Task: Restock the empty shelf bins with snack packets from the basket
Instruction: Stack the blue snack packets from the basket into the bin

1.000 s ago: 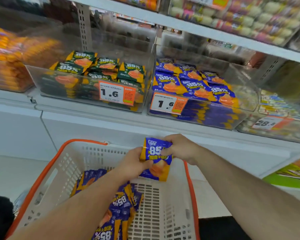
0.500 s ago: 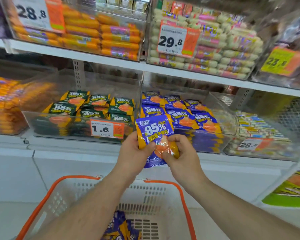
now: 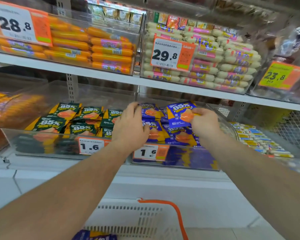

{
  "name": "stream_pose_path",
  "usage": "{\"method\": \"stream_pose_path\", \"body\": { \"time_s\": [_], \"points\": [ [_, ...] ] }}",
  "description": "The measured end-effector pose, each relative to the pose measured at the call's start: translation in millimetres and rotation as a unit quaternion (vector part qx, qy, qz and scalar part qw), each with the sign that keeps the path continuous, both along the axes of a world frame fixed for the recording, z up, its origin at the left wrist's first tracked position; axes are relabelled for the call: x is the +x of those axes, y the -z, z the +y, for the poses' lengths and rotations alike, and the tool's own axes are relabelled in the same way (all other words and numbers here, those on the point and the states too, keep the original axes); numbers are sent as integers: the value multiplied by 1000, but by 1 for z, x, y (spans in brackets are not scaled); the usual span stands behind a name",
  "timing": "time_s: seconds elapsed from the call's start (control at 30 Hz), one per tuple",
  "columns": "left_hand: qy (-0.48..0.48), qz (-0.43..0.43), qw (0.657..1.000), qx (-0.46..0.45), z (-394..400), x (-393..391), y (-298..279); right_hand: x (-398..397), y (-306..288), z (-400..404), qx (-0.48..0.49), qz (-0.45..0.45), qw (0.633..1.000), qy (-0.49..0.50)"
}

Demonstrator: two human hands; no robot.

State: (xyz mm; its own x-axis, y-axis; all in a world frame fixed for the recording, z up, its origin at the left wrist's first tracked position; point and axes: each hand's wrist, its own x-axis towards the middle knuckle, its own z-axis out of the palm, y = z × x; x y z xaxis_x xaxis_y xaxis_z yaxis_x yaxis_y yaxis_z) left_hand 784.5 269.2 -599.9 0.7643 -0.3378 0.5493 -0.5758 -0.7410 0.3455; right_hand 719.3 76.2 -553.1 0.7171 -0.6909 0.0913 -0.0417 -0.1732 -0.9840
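Above the clear bin (image 3: 173,163) of blue packets on the lower shelf, the right hand (image 3: 205,122) pinches a blue snack packet (image 3: 180,114) by its right edge, grip closed on it. The packet stands nearly upright, long axis vertical with a slight lean, its printed "85%" face toward the camera, top edge up. The left hand (image 3: 130,126) reaches into the bin's left end, fingers loosely spread and resting on the stacked blue packets (image 3: 151,122), holding nothing. Green packets (image 3: 73,118) fill the neighbouring bin. The white basket (image 3: 145,220), orange-handled, sits below with a few blue packets inside.
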Motion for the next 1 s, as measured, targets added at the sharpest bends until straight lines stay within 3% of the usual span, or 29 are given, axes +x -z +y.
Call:
{"method": "stream_pose_path", "body": {
  "time_s": [0.1, 0.2, 0.27, 0.37, 0.53, 0.73, 1.0],
  "points": [
    [-7, 64, 998, 15, -4, 7, 10, 36, -5, -17, -40, 0, 999, 33],
    [-13, 37, 999, 5, -6, 10, 15, 64, -6, -24, -45, 52, 998, 1],
    [-14, 28, 1000, 2, -6, 11, 16, 80, -6, -26, -134, 152, 979, -17],
    [-16, 28, 999, 3, -7, 10, 17, 100, 6, -30, -151, 164, 974, -35],
    [-25, 23, 999, 2, -7, 11, 18, 108, 14, -32, -333, 326, 884, -34],
    [-24, 15, 1000, -6, -8, 7, 18, 115, 21, -34, -400, 368, 838, -52],
    [-21, 17, 1000, -3, -7, 6, 16, 114, 19, -33, -406, 356, 840, -49]
  ]
}}
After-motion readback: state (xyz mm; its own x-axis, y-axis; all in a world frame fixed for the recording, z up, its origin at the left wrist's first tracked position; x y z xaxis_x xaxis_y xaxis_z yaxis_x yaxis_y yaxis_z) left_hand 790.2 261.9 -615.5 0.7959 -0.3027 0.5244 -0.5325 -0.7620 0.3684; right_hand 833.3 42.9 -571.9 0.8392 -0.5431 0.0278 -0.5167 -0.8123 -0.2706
